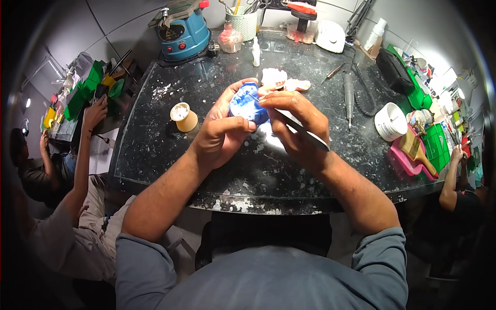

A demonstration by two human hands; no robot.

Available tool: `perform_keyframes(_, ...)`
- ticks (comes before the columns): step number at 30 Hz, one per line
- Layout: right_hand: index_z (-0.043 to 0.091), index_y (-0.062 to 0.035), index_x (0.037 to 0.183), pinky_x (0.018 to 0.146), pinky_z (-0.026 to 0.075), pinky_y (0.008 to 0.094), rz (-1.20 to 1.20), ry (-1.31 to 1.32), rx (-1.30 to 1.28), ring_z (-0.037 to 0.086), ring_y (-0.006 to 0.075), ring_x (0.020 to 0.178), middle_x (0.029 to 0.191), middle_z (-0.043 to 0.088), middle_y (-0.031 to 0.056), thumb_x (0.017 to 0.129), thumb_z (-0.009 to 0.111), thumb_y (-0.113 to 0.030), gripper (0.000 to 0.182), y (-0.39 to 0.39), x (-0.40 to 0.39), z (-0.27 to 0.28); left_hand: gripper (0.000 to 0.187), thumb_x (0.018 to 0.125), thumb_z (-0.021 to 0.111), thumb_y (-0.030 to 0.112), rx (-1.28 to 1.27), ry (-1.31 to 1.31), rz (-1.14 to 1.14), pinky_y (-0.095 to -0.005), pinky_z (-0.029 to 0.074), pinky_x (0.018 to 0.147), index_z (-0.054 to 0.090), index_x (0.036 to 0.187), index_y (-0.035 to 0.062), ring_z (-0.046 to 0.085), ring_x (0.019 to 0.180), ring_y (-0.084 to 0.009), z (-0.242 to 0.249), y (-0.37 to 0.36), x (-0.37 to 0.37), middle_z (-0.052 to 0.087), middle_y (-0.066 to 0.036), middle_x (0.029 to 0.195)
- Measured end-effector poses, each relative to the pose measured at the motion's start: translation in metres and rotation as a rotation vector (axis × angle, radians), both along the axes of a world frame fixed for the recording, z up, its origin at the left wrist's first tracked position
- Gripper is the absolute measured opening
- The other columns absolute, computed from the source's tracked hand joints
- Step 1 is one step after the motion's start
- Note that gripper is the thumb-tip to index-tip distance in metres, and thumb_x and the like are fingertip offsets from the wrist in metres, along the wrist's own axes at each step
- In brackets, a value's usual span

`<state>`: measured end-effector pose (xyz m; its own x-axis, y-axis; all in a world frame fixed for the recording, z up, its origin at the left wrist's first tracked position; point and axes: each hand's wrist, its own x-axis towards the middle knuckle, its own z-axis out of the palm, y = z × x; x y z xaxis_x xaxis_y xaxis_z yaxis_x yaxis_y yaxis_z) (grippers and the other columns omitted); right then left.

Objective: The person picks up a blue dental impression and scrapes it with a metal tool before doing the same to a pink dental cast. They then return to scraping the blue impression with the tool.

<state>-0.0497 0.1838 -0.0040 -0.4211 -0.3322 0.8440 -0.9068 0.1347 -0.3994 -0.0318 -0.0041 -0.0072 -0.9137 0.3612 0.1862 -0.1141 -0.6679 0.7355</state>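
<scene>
My left hand (pixel 219 126) is closed around a blue piece that looks like a dental mould (pixel 242 106), with white patches on its upper face. Over its right edge, my right hand (pixel 302 116) grips a knife-like tool (pixel 307 133) with a dark, flat end slanting down toward my wrist. The tool's working tip is hidden by my fingers. Just beyond my hands lie a pale plaster cast (pixel 274 77) and a second pinkish cast (pixel 298 84). A cream cup with white material (pixel 185 120) stands to the left of my left hand.
On the black bench (pixel 170 155), a blue machine (pixel 183 37) stands back left, near a small white bottle (pixel 256 53). At right are a corded handpiece (pixel 349 95), a white tub (pixel 391 122) and a brush (pixel 416 151). Other people work on both sides.
</scene>
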Motion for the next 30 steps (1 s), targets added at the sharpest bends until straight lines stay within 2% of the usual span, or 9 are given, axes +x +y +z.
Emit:
perform_keyframes(5,0.064,-0.0009,0.107,0.088,0.053,0.0357,-0.01,0.011,0.023,0.067,0.0297,0.103,0.108,0.068,0.0156,0.081,0.068,0.006,0.028,0.0,-0.002,-0.002,0.076,0.073,0.058,-0.013,-0.014,-0.015,0.002,-0.0308,0.049,0.099,0.033,0.143,0.0031,0.057,0.115,-0.0205,-0.003,-0.002,0.0,0.051,-0.013,0.127)
perform_keyframes(16,0.063,-0.0015,0.108,0.086,0.054,0.0361,-0.012,-0.01,0.086,0.067,0.0307,0.105,0.107,0.067,0.0155,0.08,0.07,0.006,0.029,0.001,-0.003,-0.002,0.073,0.076,0.057,-0.013,-0.013,-0.028,0.016,-0.029,0.054,0.092,0.032,0.143,0.0013,0.06,0.108,-0.0191,-0.006,-0.003,-0.002,0.052,-0.014,0.127)
perform_keyframes(30,0.06,-0.0038,0.111,0.083,0.055,0.0406,-0.007,-0.073,0.234,0.065,0.0354,0.101,0.107,0.063,0.0154,0.08,0.071,-0.003,0.033,0.006,0.0,-0.003,0.069,0.077,0.057,-0.012,-0.062,-0.004,0.057,-0.0273,0.056,0.084,0.033,0.141,-0.0021,0.063,0.101,-0.0179,-0.011,-0.005,-0.007,0.054,-0.014,0.122)
